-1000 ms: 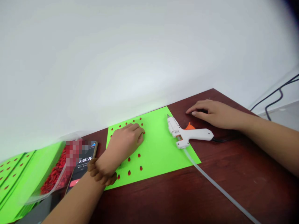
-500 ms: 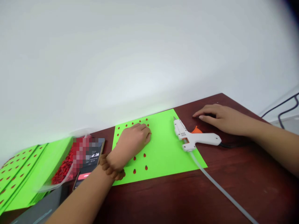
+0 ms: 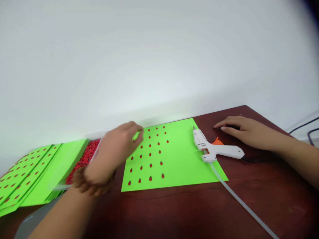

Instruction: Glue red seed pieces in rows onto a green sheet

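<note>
My left hand (image 3: 122, 142), with a brown bead bracelet (image 3: 91, 182), hovers blurred over the left edge of a bright green sheet (image 3: 181, 159). Its thumb and forefinger stand apart, with nothing seen between them. Rows of small red ladybug pieces (image 3: 150, 165) sit on the left part of the sheet. My right hand (image 3: 244, 131) rests on the table past the sheet's right edge, fingers stretched out and holding nothing. Close by it, a white glue gun (image 3: 214, 147) with an orange trigger (image 3: 217, 141) lies across the sheet's right edge, a long glue stick (image 3: 244, 204) trailing from it.
At left, a clear container (image 3: 101, 135) holds many red pieces (image 3: 87, 154). Beside it lie stacked green sheets (image 3: 62, 166), some dotted with red. A dark grey flat object (image 3: 35, 219) is at the lower left. Behind the brown table (image 3: 186, 212) rises a white wall (image 3: 149, 66).
My left hand has moved left off the middle of the sheet, its fingers parting and uncovering rows of red pieces. My right hand keeps its pose. The view has shifted slightly.
</note>
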Motion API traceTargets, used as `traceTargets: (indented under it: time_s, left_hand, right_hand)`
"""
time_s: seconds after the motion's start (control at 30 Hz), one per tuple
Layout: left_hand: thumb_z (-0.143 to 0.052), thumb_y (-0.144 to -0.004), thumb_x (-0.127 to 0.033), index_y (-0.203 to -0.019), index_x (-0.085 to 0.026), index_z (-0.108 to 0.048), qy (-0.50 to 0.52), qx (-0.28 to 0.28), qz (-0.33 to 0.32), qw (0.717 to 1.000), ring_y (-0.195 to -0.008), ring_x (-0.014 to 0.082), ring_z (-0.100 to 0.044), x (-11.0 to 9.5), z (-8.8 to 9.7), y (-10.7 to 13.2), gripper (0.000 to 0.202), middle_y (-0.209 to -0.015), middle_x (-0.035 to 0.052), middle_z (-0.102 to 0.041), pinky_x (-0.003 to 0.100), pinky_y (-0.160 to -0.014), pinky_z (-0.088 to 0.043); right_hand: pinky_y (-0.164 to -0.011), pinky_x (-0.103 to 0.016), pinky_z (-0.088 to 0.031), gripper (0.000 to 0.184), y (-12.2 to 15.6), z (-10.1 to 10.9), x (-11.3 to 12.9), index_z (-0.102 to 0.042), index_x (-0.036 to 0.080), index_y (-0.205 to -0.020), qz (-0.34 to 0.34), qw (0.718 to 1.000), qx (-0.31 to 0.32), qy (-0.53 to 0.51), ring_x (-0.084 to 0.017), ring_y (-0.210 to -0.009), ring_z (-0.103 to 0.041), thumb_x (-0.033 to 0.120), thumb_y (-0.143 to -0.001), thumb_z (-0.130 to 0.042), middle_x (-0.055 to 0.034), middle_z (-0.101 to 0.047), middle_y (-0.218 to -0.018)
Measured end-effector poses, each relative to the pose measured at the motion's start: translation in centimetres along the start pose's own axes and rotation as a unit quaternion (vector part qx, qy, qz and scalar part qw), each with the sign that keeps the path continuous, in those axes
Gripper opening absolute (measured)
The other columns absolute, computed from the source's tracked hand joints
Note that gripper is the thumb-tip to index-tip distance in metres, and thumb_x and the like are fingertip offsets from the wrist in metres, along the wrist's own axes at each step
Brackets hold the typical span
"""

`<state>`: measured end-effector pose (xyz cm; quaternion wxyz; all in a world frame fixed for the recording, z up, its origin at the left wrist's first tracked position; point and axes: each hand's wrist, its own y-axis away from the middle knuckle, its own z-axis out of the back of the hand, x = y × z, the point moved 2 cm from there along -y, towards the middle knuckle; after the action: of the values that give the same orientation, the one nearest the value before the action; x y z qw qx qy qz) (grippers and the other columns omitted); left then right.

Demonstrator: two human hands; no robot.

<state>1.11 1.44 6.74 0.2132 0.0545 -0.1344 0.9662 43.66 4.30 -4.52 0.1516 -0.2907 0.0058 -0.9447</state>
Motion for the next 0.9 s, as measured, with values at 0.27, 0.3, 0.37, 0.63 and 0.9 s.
traceTargets:
  time_s: [0.27,0.3,0.37,0.63,0.9]
  left_hand:
    - [-0.047,-0.101,-0.045,-0.104,-0.019,-0.076,-0.026,0.121,0.246,0.961,-0.068,0.0175,-0.061,13.6,4.2,10.1,0.039,-0.086,0.0065,-0.078,0.033,-0.068,-0.038]
    - [-0.047,-0.101,-0.045,-0.104,-0.019,-0.076,-0.036,0.121,0.253,0.959,-0.068,0.0190,-0.061,14.4,3.9,11.1,0.039,-0.087,0.0078,-0.078,0.033,-0.067,-0.038]
    - [-0.046,-0.100,-0.044,-0.102,-0.020,-0.076,-0.058,0.128,0.255,0.957,-0.071,0.0232,-0.063,15.6,2.7,12.5,0.039,-0.089,0.0109,-0.078,0.035,-0.066,-0.037]
    - [-0.058,-0.093,-0.028,-0.081,-0.024,-0.073,-0.056,0.217,0.135,0.965,-0.078,0.0232,-0.061,16.7,-2.7,12.4,0.020,-0.085,0.0059,-0.076,0.036,-0.077,-0.033]
    - [-0.052,-0.100,-0.037,-0.086,-0.021,-0.057,-0.112,0.192,0.227,0.948,-0.057,0.0136,-0.031,15.6,1.7,11.8,0.021,-0.066,-0.0021,-0.050,0.031,-0.064,-0.021]
  right_hand:
    - [-0.118,-0.063,-0.046,0.042,0.5,0.1,-0.7,-0.079,0.036,-0.120,-0.033,0.999,0.026,-0.013,-0.041,-0.133,-0.064,0.062,-0.097,-0.055,-0.0097,-0.075,-0.137]
    - [-0.118,-0.063,-0.045,0.040,0.5,0.1,-1.0,-0.078,0.038,-0.119,-0.041,0.999,0.027,-0.013,-0.042,-0.133,-0.063,0.063,-0.097,-0.057,-0.0092,-0.074,-0.138]
    - [-0.119,-0.063,-0.044,0.036,0.5,0.2,-1.2,-0.078,0.043,-0.119,-0.053,0.998,0.038,-0.013,-0.043,-0.135,-0.063,0.063,-0.095,-0.060,-0.0076,-0.074,-0.140]
    - [-0.117,-0.055,-0.047,0.029,0.9,1.0,0.2,-0.078,0.042,-0.117,-0.082,0.995,0.053,-0.005,-0.042,-0.135,-0.064,0.056,-0.096,-0.063,-0.0088,-0.074,-0.140]
    - [-0.120,-0.052,-0.045,0.042,0.7,0.5,0.5,-0.077,0.031,-0.122,-0.069,0.997,0.018,0.012,-0.037,-0.136,-0.063,0.056,-0.100,-0.052,-0.0084,-0.073,-0.141]
